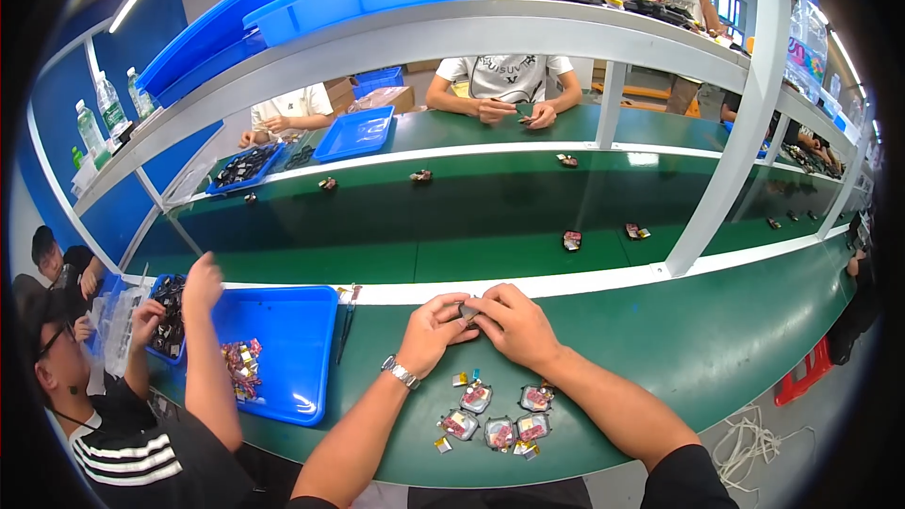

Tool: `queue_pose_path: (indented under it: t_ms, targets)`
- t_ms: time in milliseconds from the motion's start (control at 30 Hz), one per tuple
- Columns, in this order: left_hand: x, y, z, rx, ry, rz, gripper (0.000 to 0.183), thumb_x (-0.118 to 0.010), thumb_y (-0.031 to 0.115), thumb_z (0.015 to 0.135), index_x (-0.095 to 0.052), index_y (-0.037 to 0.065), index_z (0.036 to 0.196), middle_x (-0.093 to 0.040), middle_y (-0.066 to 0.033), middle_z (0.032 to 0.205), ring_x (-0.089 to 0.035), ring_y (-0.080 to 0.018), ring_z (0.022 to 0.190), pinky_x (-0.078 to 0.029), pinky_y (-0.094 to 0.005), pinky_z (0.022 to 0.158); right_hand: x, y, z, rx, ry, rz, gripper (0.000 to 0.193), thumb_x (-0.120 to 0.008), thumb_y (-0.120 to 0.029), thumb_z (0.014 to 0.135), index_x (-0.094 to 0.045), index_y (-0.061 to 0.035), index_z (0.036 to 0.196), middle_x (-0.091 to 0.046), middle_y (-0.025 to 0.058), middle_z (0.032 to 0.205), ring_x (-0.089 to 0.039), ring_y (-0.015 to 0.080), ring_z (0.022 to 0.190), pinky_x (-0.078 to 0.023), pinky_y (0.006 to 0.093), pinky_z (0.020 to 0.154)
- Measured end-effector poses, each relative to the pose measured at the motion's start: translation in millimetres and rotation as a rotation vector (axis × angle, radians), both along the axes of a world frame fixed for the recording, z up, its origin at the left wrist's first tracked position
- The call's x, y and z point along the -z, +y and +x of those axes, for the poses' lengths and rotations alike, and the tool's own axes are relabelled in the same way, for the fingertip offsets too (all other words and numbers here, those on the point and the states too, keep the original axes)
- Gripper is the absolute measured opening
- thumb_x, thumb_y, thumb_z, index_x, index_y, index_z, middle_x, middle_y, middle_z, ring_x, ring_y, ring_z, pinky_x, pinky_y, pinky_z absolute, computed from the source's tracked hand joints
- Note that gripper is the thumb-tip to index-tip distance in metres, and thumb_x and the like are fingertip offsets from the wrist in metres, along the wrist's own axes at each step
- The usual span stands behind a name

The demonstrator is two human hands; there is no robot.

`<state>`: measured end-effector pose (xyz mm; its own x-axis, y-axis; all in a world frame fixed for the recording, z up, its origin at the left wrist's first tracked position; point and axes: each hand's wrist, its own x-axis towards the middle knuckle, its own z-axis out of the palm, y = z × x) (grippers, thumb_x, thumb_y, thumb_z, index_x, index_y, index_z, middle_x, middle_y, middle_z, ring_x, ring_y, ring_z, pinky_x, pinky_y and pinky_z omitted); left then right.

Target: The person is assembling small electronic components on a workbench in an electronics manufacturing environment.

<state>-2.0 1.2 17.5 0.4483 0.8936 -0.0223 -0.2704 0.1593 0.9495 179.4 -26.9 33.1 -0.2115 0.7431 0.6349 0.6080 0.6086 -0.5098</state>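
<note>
Left hand [432, 328] and right hand [514, 322] brought together at the far edge of the green table [716, 339], fingertips meeting over a small dark part [466, 311]. Both curled narrow, pinching that part between them, the left wearing a wristwatch [401, 372]. Part mostly hidden by the fingers; long axis and facing impossible to tell.

Just nearer the body, between the forearms, a cluster of small flat pouches [498, 419] with pink and silver faces, lying flat on the table, loosely grouped, some touching. A few tiny yellow scraps [460, 379] beside them.

To the left, a blue tray [292, 358] holding a heap of coloured pieces [242, 366], a thin dark tool [345, 325] lying alongside its right rim. Further left, a neighbouring person's hand [202, 285] raised over the tray.

Beyond, a dark green conveyor belt [452, 217] carrying scattered small parts [571, 240].
</note>
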Motion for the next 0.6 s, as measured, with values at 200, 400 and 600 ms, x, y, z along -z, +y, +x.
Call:
queue_pose_path:
  t_ms: [200, 400, 600]
  targets:
    - [-1.3, -0.8, -3.2, 0.068, 0.018, 0.051, 0.041, -0.048, -0.009, 0.089, -0.043, -0.006, 0.129, -0.057, -0.0170, 0.121, -0.061, -0.0207, 0.106, -0.054, -0.0312, 0.091, 0.3, 5.1, 4.7, -0.089, -0.063, 0.017, 0.014, -0.069, -0.008, 0.076, -0.065, -0.0055, 0.089, -0.056, 0.0102, 0.109, -0.053, 0.0280, 0.105, -0.048, 0.0377, 0.084]
    - [-0.2, -1.3, -2.1, 0.088, 0.036, 0.061, 0.042, -0.049, -0.009, 0.089, -0.043, -0.006, 0.130, -0.056, -0.0170, 0.122, -0.060, -0.0211, 0.108, -0.054, -0.0314, 0.091, 0.7, 3.4, 4.4, -0.108, 0.019, -0.081, 0.007, -0.067, -0.009, 0.078, -0.066, -0.0046, 0.084, -0.055, 0.0120, 0.118, -0.051, 0.0299, 0.111, -0.047, 0.0385, 0.089]
    - [-2.9, -3.2, -1.4, 0.085, 0.073, 0.068, 0.034, -0.046, -0.001, 0.094, -0.044, -0.006, 0.128, -0.055, -0.0178, 0.122, -0.061, -0.0224, 0.107, -0.055, -0.0339, 0.092, 1.3, 3.9, 9.4, -0.245, 0.039, -0.138, 0.007, -0.065, -0.009, 0.080, -0.065, -0.0045, 0.085, -0.055, 0.0110, 0.120, -0.049, 0.0293, 0.114, -0.048, 0.0370, 0.088]
